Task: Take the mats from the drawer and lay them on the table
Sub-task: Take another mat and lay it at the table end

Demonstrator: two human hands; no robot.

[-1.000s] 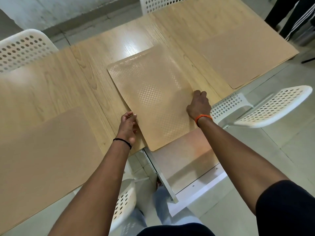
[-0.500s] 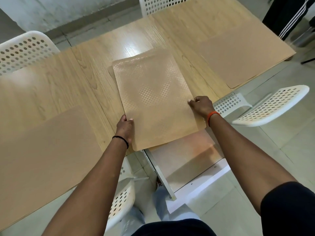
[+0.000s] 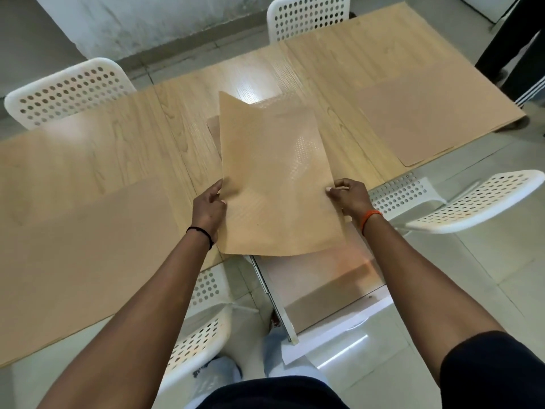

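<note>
Nearest to the camera, the drawer [image 3: 330, 290] stands pulled out from under the near edge of the table [image 3: 182, 119], and a pale mat-like sheet lies flat on its bottom. A white perforated chair [image 3: 200, 343] stands just left of the drawer, and another white chair [image 3: 472, 199] stands to the right of it.

Above the drawer and the near edge, both hands hold 1 tan mat [image 3: 274, 184] in the air. The left hand [image 3: 209, 208] pinches the mat's left edge, thumb on top and fingers below. The right hand [image 3: 351, 196] pinches the right edge in the same way. The left wrist carries a black band [image 3: 202, 233] and the right wrist an orange band [image 3: 370, 219]. The mat is lifted and bent; its far left corner points up, and its near edge hangs over the drawer. A pattern of small dots shines on its surface.

Under the held mat, a second sheet [image 3: 213, 128] lies on the table middle, and only its far left corner shows.

A flat mat [image 3: 73, 240] lies at the near left corner of the table, and another flat mat [image 3: 436, 119] lies at the near right corner, well apart from the held one.

At the far edge stand 2 more white chairs [image 3: 70, 90], the other one [image 3: 306, 16] behind the middle. At the far right, a standing person's dark trouser legs [image 3: 516, 54] are visible.
</note>
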